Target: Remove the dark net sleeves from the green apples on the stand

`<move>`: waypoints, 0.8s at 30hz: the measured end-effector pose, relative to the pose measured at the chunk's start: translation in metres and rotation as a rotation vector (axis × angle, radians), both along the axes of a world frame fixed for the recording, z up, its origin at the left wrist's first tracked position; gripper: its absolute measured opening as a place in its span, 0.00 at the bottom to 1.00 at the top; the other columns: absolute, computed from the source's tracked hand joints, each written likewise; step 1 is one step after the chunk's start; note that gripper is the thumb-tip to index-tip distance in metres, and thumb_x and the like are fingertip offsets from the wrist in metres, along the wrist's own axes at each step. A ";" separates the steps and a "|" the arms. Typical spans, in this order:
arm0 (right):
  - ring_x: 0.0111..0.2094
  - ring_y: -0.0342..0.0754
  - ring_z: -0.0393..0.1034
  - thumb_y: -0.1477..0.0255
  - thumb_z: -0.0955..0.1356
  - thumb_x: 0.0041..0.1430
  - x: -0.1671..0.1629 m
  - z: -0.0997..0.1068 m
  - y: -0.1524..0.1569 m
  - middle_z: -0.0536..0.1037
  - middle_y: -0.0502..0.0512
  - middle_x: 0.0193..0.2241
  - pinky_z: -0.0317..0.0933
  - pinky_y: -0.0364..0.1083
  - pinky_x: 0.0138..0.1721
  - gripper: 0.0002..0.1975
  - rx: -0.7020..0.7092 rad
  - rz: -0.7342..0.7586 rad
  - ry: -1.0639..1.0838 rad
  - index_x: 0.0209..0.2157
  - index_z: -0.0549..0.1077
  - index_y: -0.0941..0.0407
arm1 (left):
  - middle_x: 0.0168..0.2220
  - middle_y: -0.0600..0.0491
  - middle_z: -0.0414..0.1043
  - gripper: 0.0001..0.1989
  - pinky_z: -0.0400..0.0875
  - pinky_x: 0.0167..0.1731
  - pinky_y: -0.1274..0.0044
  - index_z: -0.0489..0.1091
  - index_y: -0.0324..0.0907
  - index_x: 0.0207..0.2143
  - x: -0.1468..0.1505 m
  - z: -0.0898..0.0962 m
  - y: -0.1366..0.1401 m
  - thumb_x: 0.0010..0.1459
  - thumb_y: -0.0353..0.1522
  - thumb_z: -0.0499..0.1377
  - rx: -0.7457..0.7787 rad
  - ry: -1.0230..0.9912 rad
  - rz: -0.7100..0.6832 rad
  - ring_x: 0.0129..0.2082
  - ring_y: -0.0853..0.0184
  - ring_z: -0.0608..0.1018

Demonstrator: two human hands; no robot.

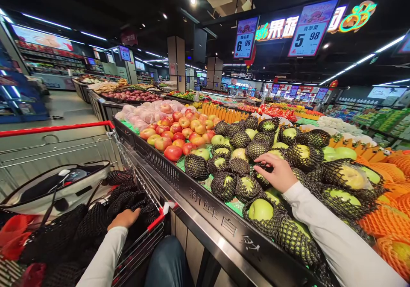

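My right hand [277, 171] hovers over green apples [260, 210] wrapped in black foam nets, fingers curved and parted with nothing between them. Closest to its fingertips is a dark netted apple [239, 166]. Down in the metal shopping cart [150, 193], my left hand [124, 218] is closed on a heap of black foam nets [92, 223]; most of its fingers are hidden by the netting. Red-and-yellow apples [176, 135] lie loose to the left of the green ones.
A black slotted rail [153, 154] edges the fruit stand. An open white bag [64, 188] rests in the cart, beside red netting [16, 231]. Orange-netted fruit [389, 210] sits at the right. Price signs [314, 28] hang overhead. My knee [168, 261] is close to the stand.
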State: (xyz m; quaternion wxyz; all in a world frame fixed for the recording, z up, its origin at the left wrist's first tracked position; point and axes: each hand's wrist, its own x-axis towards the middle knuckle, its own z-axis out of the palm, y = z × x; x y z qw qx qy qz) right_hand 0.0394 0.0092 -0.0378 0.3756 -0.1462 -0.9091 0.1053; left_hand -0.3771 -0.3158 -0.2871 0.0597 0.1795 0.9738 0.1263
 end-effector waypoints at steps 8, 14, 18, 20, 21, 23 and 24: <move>0.39 0.52 0.75 0.65 0.70 0.60 0.000 -0.002 0.001 0.79 0.56 0.38 0.69 0.51 0.37 0.08 0.045 -0.016 -0.013 0.38 0.78 0.54 | 0.33 0.40 0.74 0.18 0.71 0.38 0.64 0.68 0.41 0.31 0.020 0.064 0.002 0.57 0.46 0.49 0.291 0.064 0.242 0.38 0.46 0.78; 0.42 0.53 0.74 0.68 0.68 0.63 -0.005 0.000 -0.014 0.79 0.57 0.39 0.68 0.54 0.46 0.07 0.205 -0.002 0.018 0.39 0.77 0.55 | 0.27 0.55 0.63 0.12 0.68 0.39 0.70 0.59 0.43 0.30 0.069 0.119 0.032 0.54 0.40 0.57 1.236 0.594 0.384 0.29 0.65 0.69; 0.44 0.53 0.73 0.66 0.68 0.64 -0.009 0.001 -0.030 0.79 0.58 0.41 0.67 0.54 0.48 0.09 0.219 0.063 -0.026 0.43 0.76 0.54 | 0.40 0.48 0.73 0.13 0.68 0.37 0.75 0.57 0.42 0.35 0.147 0.145 0.075 0.62 0.40 0.57 1.659 0.565 -0.079 0.41 0.64 0.76; 0.47 0.54 0.72 0.63 0.69 0.63 -0.010 0.001 -0.037 0.78 0.59 0.45 0.67 0.54 0.50 0.14 0.198 0.111 -0.067 0.47 0.74 0.54 | 0.44 0.47 0.75 0.11 0.69 0.35 0.78 0.58 0.42 0.35 0.190 0.151 0.096 0.63 0.36 0.58 1.708 0.401 -0.327 0.41 0.67 0.77; 0.49 0.55 0.72 0.61 0.70 0.61 -0.010 0.002 -0.040 0.77 0.60 0.47 0.66 0.55 0.52 0.19 0.183 0.134 -0.089 0.50 0.73 0.54 | 0.47 0.46 0.74 0.10 0.68 0.31 0.80 0.59 0.42 0.36 0.209 0.152 0.105 0.63 0.34 0.59 1.702 0.294 -0.426 0.40 0.68 0.78; 0.52 0.56 0.71 0.57 0.72 0.58 -0.010 0.002 -0.044 0.76 0.61 0.51 0.65 0.56 0.54 0.28 0.144 0.179 -0.130 0.56 0.69 0.54 | 0.52 0.45 0.71 0.09 0.72 0.33 0.80 0.59 0.43 0.36 0.239 0.153 0.121 0.63 0.31 0.59 1.724 0.116 -0.595 0.42 0.67 0.79; 0.52 0.56 0.71 0.56 0.73 0.57 -0.011 0.002 -0.045 0.75 0.61 0.52 0.65 0.56 0.55 0.30 0.122 0.200 -0.145 0.57 0.68 0.54 | 0.54 0.45 0.69 0.07 0.75 0.37 0.76 0.59 0.43 0.37 0.250 0.152 0.127 0.64 0.30 0.58 1.734 0.040 -0.658 0.44 0.66 0.79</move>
